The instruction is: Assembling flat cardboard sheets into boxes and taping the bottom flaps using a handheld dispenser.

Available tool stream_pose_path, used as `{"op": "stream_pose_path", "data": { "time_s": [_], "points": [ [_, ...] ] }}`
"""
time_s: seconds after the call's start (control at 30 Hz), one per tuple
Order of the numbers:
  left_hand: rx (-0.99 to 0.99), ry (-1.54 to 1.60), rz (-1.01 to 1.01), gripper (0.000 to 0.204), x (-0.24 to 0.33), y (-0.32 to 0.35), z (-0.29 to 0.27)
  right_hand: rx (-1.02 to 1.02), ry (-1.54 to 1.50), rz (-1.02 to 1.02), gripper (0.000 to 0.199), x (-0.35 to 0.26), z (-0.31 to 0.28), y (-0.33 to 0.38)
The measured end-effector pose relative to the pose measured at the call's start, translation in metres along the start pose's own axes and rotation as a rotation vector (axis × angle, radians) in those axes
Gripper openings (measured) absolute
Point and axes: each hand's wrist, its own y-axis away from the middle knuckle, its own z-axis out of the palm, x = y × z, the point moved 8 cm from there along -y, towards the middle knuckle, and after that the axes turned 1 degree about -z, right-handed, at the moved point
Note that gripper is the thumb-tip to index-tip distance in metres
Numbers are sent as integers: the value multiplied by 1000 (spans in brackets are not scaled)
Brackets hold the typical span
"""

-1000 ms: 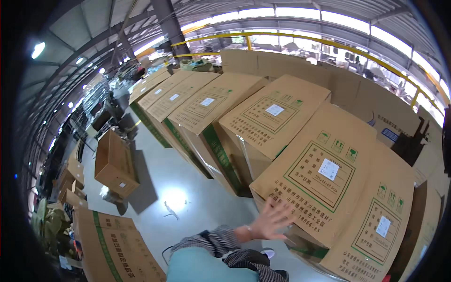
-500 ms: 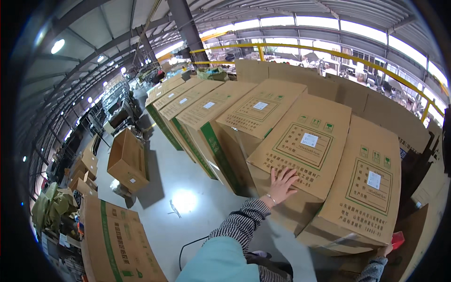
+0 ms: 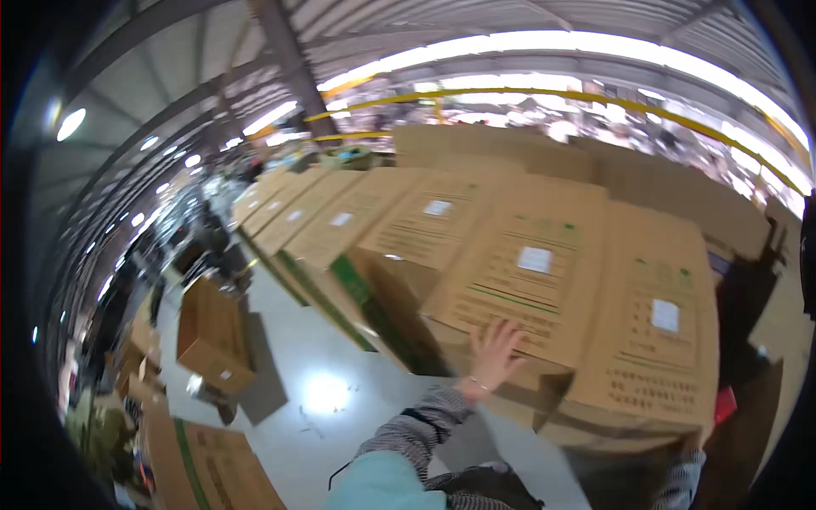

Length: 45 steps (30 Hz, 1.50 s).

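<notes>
I see the left hand pressed flat, fingers spread, on the near lower edge of a tall cardboard box in the row. The right hand is hidden behind the neighbouring box; its fingers I cannot tell.

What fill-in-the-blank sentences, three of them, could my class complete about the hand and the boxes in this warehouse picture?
1. The left hand lies flat with fingers spread on a large ____ box.
2. Each box top in the row carries a small ____ label.
3. The sleeve on the left forearm is ____.

Missing words: cardboard; white; striped
</notes>
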Motion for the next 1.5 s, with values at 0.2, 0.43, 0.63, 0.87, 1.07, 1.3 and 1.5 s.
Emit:
{"op": "stream_pose_path", "data": {
  "time_s": [0.2, 0.43, 0.63, 0.87, 1.07, 1.3, 1.5],
  "points": [
    [71, 100, 291, 81, 35, -60, -31, 60, -130, -67, 12, -10, 176, 46],
    [-180, -153, 587, 74, 164, -124, 51, 221, 675, -246, 42, -1, 306, 85],
    [-105, 183, 512, 70, 88, -196, 35, 210, 323, -19, 53, -58, 202, 314],
    [117, -104, 1040, 96, 182, -55, 35, 875, 244, 249, 57, 27, 52, 796],
    [-218, 388, 1861, 77, 293, 430, -73, 1411, -401, -55, 56, 76, 160, 1144],
    [-577, 740, 2866, 58, 88, 894, -366, 1994, -801, -480, 46, 126, 329, 1388],
    [-618, 967, 3196, 56, -103, 1095, -488, 2300, -857, -762, 41, 171, 378, 1547]
  ]
}}
